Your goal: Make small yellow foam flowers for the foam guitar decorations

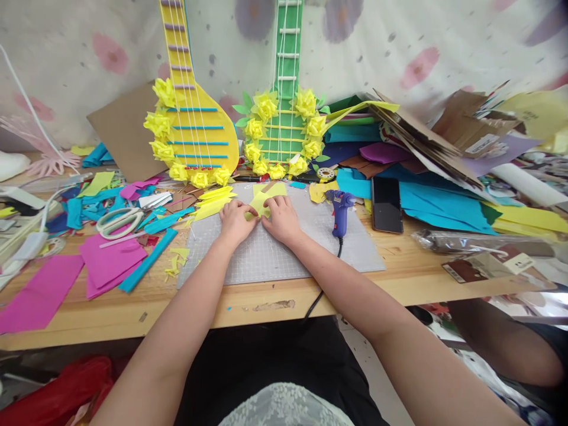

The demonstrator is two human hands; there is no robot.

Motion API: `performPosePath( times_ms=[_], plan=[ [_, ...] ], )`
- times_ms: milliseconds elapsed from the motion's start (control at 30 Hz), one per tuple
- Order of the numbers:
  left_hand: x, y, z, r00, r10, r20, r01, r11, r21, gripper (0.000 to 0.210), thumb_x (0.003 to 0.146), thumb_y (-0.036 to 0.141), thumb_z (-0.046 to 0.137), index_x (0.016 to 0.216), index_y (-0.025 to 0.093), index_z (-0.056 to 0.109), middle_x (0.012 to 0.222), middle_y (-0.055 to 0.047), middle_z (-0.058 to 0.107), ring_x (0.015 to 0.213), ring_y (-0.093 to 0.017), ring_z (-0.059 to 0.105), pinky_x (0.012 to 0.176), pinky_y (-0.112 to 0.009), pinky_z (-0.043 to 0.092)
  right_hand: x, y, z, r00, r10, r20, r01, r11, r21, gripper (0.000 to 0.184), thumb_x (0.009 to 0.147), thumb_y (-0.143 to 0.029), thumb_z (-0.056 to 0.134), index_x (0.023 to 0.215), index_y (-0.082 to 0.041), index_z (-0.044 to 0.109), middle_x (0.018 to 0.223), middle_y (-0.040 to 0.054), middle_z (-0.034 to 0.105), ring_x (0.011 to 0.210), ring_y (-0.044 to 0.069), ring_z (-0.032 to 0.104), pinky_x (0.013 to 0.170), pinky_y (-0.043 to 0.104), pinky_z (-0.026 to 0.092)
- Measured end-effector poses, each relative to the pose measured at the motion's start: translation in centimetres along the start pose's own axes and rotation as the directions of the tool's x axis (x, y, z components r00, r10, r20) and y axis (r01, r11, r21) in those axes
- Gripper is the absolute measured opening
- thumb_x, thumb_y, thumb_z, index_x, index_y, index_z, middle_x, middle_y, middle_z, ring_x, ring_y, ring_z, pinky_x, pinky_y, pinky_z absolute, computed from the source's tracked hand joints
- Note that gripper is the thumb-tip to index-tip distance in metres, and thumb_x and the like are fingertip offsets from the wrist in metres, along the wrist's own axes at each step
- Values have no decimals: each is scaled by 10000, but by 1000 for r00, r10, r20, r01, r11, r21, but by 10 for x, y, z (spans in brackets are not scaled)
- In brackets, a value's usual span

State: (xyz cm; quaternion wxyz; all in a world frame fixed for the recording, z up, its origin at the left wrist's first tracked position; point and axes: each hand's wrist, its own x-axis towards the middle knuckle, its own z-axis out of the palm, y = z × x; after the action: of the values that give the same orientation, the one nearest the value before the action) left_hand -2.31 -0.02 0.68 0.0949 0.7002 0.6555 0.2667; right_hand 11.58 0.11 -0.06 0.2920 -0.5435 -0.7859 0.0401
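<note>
Head view: from my remote seat I watch both bare hands working close together over a gray cutting mat (pixel 248 254) on the wooden counter (pixel 252 297). Left hand (pixel 238 220): its grip is nearly closed, thumb and fingertips drawn in at the yellow paper (pixel 261 202). Right hand (pixel 283 219): its fingers bend down onto the same paper, grip only slightly apart. I can't tell whether either one pinches the sheet or merely presses it. That paper lies on the far part of the mat, between and just beyond the hands. I see yellow strips (pixel 215 202) near the left hand, and a blue glue gun (pixel 340 212) on the mat to the right, near a phone (pixel 387 204). Behind stand a yellow paper lute (pixel 204 118) and a green paper lute (pixel 284 136), both trimmed with yellow flowers.
</note>
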Motion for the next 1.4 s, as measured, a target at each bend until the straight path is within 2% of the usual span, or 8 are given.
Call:
performPosePath(
  times_ms=[167,300,433,567,800,933,1133,1400],
  plan=[
    [8,-14,-5,994,3,111,6,997,-79,205,643,171,605,786,287,693,1000,-44,579,1035,-255,487,951,-447,324,-1,0,1,1000,23,1,-23,1000,-8,208,729,-239,549,926,-172,541,973,117,536,991,268,410,818,386,398],
    [14,-31,-8,996,33,88,-10,970,-243,353,624,56,476,839,243,684,977,-20,646,953,-187,556,910,-357,403,2,6,2,999,34,-23,-31,991,128,145,765,-268,519,886,-189,533,963,92,551,981,239,441,830,373,399],
    [17,-37,-6,996,11,89,14,962,-272,382,627,47,426,870,208,674,959,-25,672,893,-170,585,866,-331,437,3,16,-1,981,193,-33,-169,921,350,123,788,-270,466,877,-192,497,971,62,549,816,154,528,751,321,435],
    [14,-32,-7,995,-16,97,42,962,-269,396,608,39,421,890,195,652,918,-27,673,850,-173,591,802,-335,458,1,20,-6,958,286,36,-276,876,395,160,732,-200,468,892,-197,470,979,41,563,657,105,550,690,309,444],
    [9,-23,-10,986,116,122,-47,886,-462,380,594,-7,400,848,170,621,1178,-38,583,750,-99,592,737,-271,475,4,22,-2,978,210,19,-185,812,554,278,689,-166,475,962,-213,450,1103,54,525,882,135,581,777,314,466],
    [7,-22,-10,967,202,156,-131,918,-373,300,665,68,478,890,181,642,1051,-44,638,804,-132,564,780,-297,460,2,21,-7,993,118,-14,-100,894,437,235,706,-142,469,928,-215,493,964,35,592,909,164,529,797,333,440],
    [2,-13,-9,960,223,167,-198,968,-151,367,709,193,548,1071,191,605,937,-45,655,831,-176,536,773,-315,442,-5,10,-16,969,-176,173,130,960,248,268,732,-210,542,1000,-207,534,874,24,635,884,183,494,781,312,395],
    [4,-15,-6,973,197,121,-177,971,-160,497,697,21,393,1132,196,559,934,7,686,900,-166,527,836,-302,418,-3,3,-10,977,-136,165,124,989,86,216,766,-214,521,980,-197,543,829,36,632,866,195,501,727,297,368]
  ],
)
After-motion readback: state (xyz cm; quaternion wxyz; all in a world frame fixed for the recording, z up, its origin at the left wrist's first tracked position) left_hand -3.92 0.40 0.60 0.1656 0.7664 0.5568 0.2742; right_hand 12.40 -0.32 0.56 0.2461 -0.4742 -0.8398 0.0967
